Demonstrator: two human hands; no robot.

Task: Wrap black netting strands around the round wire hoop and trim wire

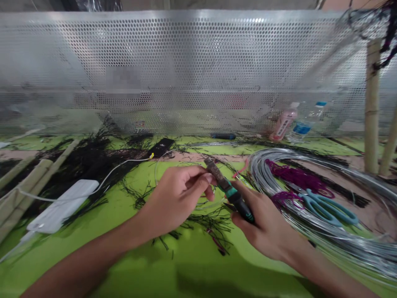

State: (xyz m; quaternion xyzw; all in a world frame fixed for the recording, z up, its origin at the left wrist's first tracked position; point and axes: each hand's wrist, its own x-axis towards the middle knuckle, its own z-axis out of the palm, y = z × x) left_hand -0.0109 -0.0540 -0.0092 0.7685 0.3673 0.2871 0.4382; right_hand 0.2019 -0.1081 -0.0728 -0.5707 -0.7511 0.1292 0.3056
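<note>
While fingers [203, 182] pinching wire and pliers [231, 192], green bench [192, 269], strewn black strands, perforated metal screen [186, 62] behind.

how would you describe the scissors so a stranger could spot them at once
Start at the big coil of silver wire on the right of the green table. The teal-handled scissors lie on that coil, beside purple strands; unlike the teal-and-black pliers, no hand holds them.

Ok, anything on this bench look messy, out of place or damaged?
Black wire offcuts lie strewn across the green table, over a charging cable. Nothing looks broken. The right hand holds pliers; the left hand pinches at their tip.
</note>
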